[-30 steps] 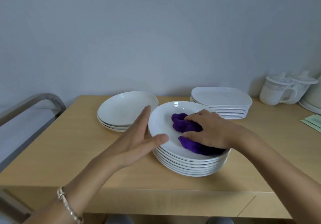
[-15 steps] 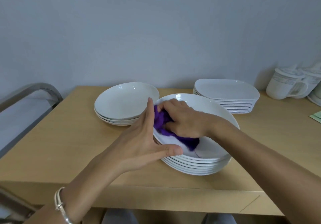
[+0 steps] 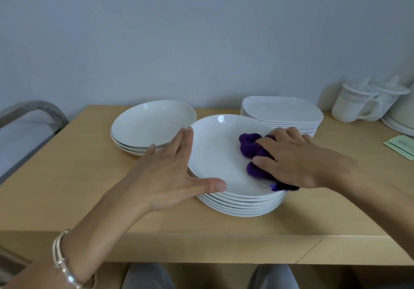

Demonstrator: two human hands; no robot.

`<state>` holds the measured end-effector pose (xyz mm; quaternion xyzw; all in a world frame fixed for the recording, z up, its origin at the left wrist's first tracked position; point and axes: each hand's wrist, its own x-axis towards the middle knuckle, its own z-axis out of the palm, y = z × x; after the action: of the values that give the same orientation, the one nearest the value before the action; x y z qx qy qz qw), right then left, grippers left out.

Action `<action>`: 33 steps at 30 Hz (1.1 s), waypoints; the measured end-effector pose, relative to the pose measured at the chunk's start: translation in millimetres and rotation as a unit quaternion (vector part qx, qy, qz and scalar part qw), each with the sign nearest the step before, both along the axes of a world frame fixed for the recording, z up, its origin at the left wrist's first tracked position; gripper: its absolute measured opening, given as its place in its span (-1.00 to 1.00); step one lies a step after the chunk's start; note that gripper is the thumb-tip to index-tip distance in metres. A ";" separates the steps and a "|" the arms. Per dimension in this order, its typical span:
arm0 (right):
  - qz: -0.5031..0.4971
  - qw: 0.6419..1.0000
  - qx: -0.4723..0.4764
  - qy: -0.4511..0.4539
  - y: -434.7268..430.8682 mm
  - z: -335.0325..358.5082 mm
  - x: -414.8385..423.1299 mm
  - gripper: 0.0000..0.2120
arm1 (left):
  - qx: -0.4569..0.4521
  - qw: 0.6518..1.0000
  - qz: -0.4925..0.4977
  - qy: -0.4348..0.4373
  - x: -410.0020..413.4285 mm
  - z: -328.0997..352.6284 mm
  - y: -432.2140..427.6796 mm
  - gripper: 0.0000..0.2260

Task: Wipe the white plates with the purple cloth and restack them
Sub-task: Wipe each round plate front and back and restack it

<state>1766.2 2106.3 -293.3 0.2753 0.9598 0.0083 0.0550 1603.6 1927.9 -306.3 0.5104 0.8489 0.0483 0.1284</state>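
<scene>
R hand (image 3: 293, 161) presses 1 purple cloth (image 3: 253, 148) on top plate (image 3: 219, 154).

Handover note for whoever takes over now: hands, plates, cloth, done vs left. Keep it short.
Left hand: open, braced against the left rim of the top plate, no grip.
Right hand: pressing the purple cloth onto that plate's right side.
Near stack: round plates, table centre, wiping under way on top.
Far-left stack: a few round plates, probably the wiped ones.
Square plates: back right, untouched.
Left: finish this plate, move it, repeat.
</scene>
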 end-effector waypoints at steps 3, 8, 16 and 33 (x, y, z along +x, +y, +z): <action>0.069 0.987 -0.146 -0.021 -24.3 6.9 -0.9 -0.69 | 0.023 1.000 -0.006 -0.018 0.6 0.4 0.2 0.08; 0.196 0.951 -0.222 0.083 -40.7 -12.7 -41.1 -0.71 | 0.073 0.994 -0.007 -0.085 -0.9 5.0 1.3 0.15; 0.143 0.985 0.002 0.094 -4.4 -39.6 -104.9 -0.37 | 0.040 0.995 -0.025 -0.085 -6.4 4.0 -2.8 0.20; 0.110 0.984 -0.136 -0.029 -36.5 16.0 0.1 -0.59 | -0.015 0.999 -0.003 -0.047 1.5 9.0 -1.8 0.11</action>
<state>1766.3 2069.9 -277.3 0.1575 0.9744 -0.1082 0.1182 1605.1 1926.1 -297.3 0.5081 0.8411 0.0594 0.1755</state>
